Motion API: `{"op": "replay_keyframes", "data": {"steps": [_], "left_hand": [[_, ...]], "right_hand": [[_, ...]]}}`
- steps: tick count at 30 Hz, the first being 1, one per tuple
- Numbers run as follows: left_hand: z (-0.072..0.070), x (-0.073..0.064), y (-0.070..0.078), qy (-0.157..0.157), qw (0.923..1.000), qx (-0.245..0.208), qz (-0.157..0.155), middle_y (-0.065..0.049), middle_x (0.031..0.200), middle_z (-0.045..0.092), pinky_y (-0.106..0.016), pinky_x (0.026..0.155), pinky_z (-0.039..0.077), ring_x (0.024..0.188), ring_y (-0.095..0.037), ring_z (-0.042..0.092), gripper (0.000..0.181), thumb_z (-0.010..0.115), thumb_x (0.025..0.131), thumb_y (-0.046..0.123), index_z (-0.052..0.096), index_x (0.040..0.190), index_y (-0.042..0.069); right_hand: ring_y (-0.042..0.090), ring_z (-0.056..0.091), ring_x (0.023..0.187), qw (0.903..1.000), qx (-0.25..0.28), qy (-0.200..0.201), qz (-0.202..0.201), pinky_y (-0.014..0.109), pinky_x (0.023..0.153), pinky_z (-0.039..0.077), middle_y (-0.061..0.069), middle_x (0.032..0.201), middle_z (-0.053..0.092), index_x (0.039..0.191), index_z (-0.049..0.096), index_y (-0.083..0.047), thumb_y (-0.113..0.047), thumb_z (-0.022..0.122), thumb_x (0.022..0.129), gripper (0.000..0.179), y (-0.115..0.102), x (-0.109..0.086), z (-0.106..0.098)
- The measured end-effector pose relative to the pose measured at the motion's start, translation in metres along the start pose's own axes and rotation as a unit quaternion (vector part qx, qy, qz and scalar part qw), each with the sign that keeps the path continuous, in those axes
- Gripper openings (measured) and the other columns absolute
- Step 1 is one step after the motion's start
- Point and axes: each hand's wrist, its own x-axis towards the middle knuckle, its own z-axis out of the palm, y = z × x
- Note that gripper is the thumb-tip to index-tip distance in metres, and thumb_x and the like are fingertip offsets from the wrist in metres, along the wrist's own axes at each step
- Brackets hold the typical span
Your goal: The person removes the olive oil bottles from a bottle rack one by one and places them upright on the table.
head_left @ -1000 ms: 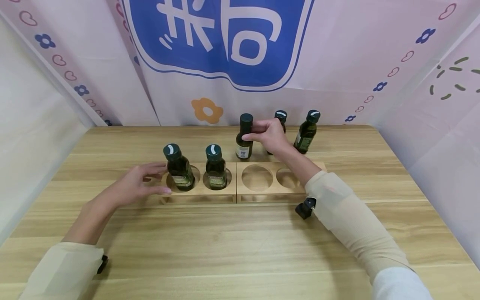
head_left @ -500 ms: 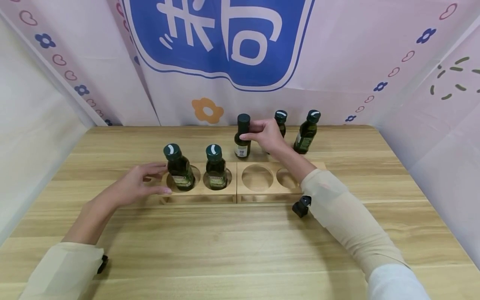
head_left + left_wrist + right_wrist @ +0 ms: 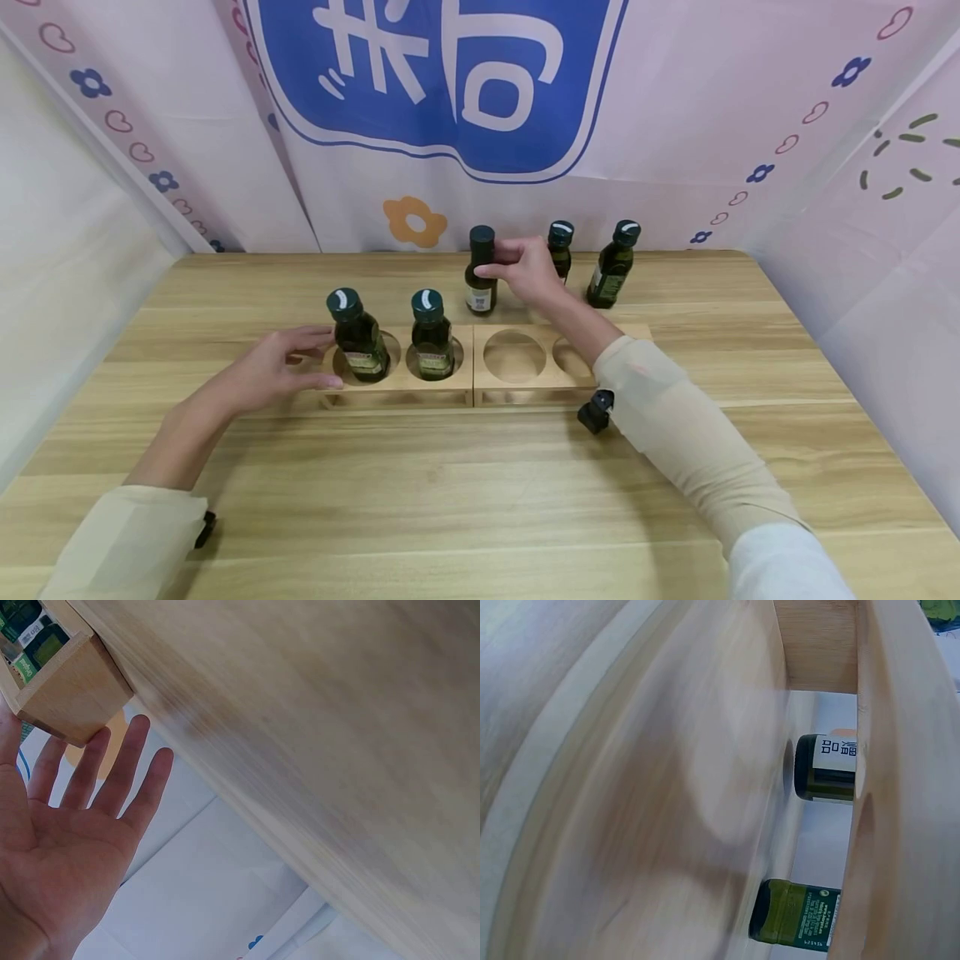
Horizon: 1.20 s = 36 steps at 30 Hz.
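My right hand pinches a small dark green glass bottle by its neck, with thumb and fingers. The bottle is upright behind the wooden rack; whether its base touches the table I cannot tell. At the rack's left end my left hand lies with relaxed fingers; in the left wrist view they reach the end wall of the rack. Two more bottles, the outer one and the inner one, stand in the left rack half. The right rack half shows two round holes, one partly behind my right forearm.
Behind the rack stand two further bottles, one partly covered by my right hand and one farther right. White printed cloth walls the table at the back and sides. The right wrist view looks through the rack frame.
My right hand has shifted a little to the left with the bottle, baring more of the bottle behind it. The left hand and the rack have stayed put.
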Motion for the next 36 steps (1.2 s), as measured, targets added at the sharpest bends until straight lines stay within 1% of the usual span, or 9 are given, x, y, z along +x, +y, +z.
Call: {"op": "replay_keyframes", "data": {"steps": [9, 17, 26, 36], "left_hand": [[-0.0006, -0.0003, 0.0016, -0.001, 1.0000, 0.003, -0.001, -0.037, 0.149, 0.047, -0.066, 0.100, 0.051, 0.119, -0.051, 0.062, 0.066, 0.082, 0.091, 0.017, 0.052, 0.140, -0.016], [-0.0014, 0.0007, 0.0015, -0.003, 1.0000, 0.001, -0.001, -0.037, 0.149, 0.046, -0.067, 0.101, 0.051, 0.120, -0.051, 0.062, 0.066, 0.081, 0.091, 0.017, 0.053, 0.141, -0.015], [-0.0006, -0.0003, 0.0013, -0.004, 1.0000, 0.001, -0.005, -0.038, 0.150, 0.045, -0.066, 0.100, 0.051, 0.120, -0.051, 0.062, 0.067, 0.082, 0.091, 0.018, 0.052, 0.141, -0.016], [-0.0006, -0.0002, 0.0017, -0.004, 1.0000, -0.001, -0.008, -0.037, 0.150, 0.045, -0.066, 0.100, 0.051, 0.121, -0.051, 0.061, 0.067, 0.082, 0.091, 0.017, 0.052, 0.141, -0.016]], "right_hand": [[0.032, 0.073, 0.111, 0.9999, -0.002, 0.002, 0.016, 0.036, 0.100, 0.058, 0.022, 0.118, 0.074, 0.125, 0.073, 0.002, -0.001, 0.080, 0.090, 0.035, -0.0016, 0.0003, 0.0032], [0.031, 0.072, 0.112, 0.9997, -0.009, 0.014, 0.018, 0.037, 0.101, 0.057, 0.021, 0.118, 0.074, 0.126, 0.073, 0.002, -0.001, 0.078, 0.091, 0.035, -0.0024, 0.0009, 0.0048], [0.030, 0.071, 0.114, 0.9995, -0.011, 0.019, 0.025, 0.037, 0.102, 0.057, 0.021, 0.120, 0.074, 0.126, 0.073, 0.002, -0.002, 0.078, 0.092, 0.035, -0.0004, 0.0025, 0.0065], [0.027, 0.071, 0.114, 0.9989, -0.021, 0.030, 0.029, 0.036, 0.103, 0.056, 0.018, 0.120, 0.075, 0.126, 0.073, 0.000, -0.005, 0.078, 0.093, 0.034, 0.0020, 0.0040, 0.0065]]}}
